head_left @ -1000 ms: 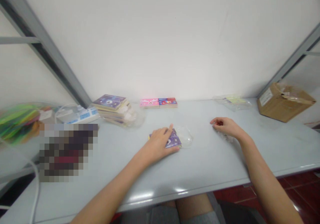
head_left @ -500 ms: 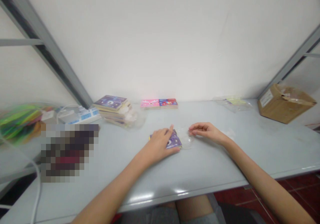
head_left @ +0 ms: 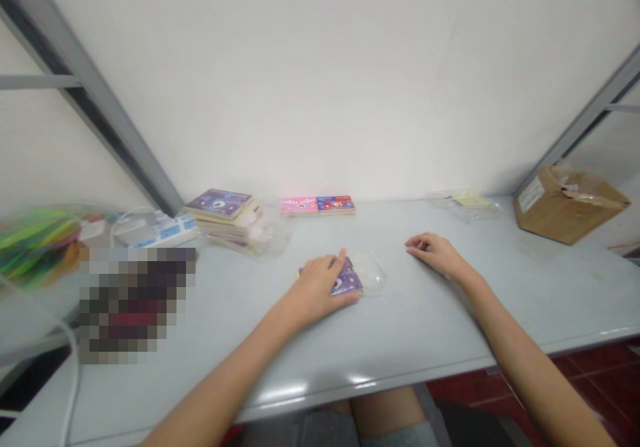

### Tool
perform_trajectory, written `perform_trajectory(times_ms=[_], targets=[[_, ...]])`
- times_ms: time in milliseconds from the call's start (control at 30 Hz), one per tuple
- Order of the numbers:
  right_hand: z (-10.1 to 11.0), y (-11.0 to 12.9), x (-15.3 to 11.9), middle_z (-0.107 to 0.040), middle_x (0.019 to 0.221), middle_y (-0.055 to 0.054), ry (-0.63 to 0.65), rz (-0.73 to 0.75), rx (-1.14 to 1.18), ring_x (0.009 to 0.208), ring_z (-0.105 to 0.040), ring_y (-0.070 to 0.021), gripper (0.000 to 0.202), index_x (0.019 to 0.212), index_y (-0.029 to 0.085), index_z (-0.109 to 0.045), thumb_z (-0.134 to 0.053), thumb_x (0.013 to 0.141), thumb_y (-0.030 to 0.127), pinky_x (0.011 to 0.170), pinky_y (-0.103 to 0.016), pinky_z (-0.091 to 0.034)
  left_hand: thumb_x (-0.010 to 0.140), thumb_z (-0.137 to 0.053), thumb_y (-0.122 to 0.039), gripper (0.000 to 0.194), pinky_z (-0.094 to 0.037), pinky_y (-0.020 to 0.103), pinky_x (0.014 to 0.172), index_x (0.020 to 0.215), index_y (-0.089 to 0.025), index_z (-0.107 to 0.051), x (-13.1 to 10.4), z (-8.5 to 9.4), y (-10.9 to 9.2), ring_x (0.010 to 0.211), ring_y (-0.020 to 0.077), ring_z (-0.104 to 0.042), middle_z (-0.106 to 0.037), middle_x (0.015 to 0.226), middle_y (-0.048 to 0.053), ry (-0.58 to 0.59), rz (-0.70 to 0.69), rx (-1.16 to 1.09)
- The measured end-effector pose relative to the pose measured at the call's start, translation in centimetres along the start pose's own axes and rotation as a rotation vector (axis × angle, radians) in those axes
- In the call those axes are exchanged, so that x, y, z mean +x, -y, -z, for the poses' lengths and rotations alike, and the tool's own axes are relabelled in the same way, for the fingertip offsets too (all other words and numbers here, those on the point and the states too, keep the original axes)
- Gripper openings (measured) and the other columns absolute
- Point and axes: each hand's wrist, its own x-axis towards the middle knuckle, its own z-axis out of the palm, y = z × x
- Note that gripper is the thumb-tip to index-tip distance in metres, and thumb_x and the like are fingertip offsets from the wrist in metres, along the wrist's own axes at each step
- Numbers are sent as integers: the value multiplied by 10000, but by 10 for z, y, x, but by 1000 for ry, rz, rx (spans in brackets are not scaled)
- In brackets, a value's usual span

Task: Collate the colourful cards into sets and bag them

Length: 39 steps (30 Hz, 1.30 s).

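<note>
A small purple booklet [head_left: 349,279] with a white moon-like picture lies on the grey table. It sits partly in a clear plastic bag [head_left: 373,275], whose loose end spreads to its right. My left hand [head_left: 316,290] rests flat across the booklet, fingers spread, its thumb along the near edge and its index finger pointing away from me. To the right of the bag, apart from it, is my right hand [head_left: 436,255]. Its fingers are bent and pressed together; anything between them is hidden.
A stack of booklets [head_left: 225,217], partly wrapped in plastic, stands back left. Pink and red-blue booklets [head_left: 317,206] lie by the wall. Back right are a bagged yellow item [head_left: 470,200] and an open cardboard box [head_left: 565,204]. A power strip [head_left: 173,228] and colourful bundle [head_left: 45,237] are left.
My right hand has drawn away from the loose end of the bag, moving to the right. My left hand has stayed on the booklet.
</note>
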Motion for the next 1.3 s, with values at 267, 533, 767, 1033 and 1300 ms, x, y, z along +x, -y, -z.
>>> perform_trajectory(times_ms=[267, 533, 767, 1033, 1300], targets=[[-3, 14, -1, -622, 753, -43, 28, 4, 156, 658, -538, -153, 251, 861, 171, -637, -545, 720, 356, 629, -267, -405, 774, -460, -576, 782, -295, 373, 938, 1373, -163, -173, 0, 0, 0, 1129, 280, -398, -429, 1261, 125, -4, -2, -3], [-18, 76, -12, -629, 919, -69, 298, 86, 785, 780, -570, -154, 380, 953, 165, -601, -635, 674, 420, 717, -290, -439, 771, -490, -547, 795, -304, 372, 933, 1376, -144, -169, 0, 0, -1, 1108, 278, -412, -442, 1239, 134, 5, 3, -12], [-2, 55, -8, -642, 822, -63, 59, 89, 475, 722, -572, -167, 368, 967, 161, -617, -547, 748, 448, 667, -298, -436, 774, -479, -556, 790, -299, 377, 938, 1378, -156, -166, 1, 0, -1, 1115, 280, -405, -436, 1248, 126, 5, 8, -7], [25, -6, -13, -621, 908, -78, 60, -46, 72, 793, -570, -190, 417, 981, 180, -623, -592, 680, 467, 742, -314, -442, 772, -471, -571, 794, -310, 379, 928, 1372, -139, -181, 1, -1, 1, 1097, 280, -418, -442, 1242, 135, -10, -6, 6], [30, -27, -19, -578, 702, -27, 193, -143, 108, 621, -551, -142, 341, 926, 161, -621, -593, 657, 368, 574, -256, -445, 774, -476, -560, 790, -304, 381, 937, 1371, -133, -182, 1, -1, 1, 1108, 278, -411, -437, 1243, 138, -6, -10, 1]])
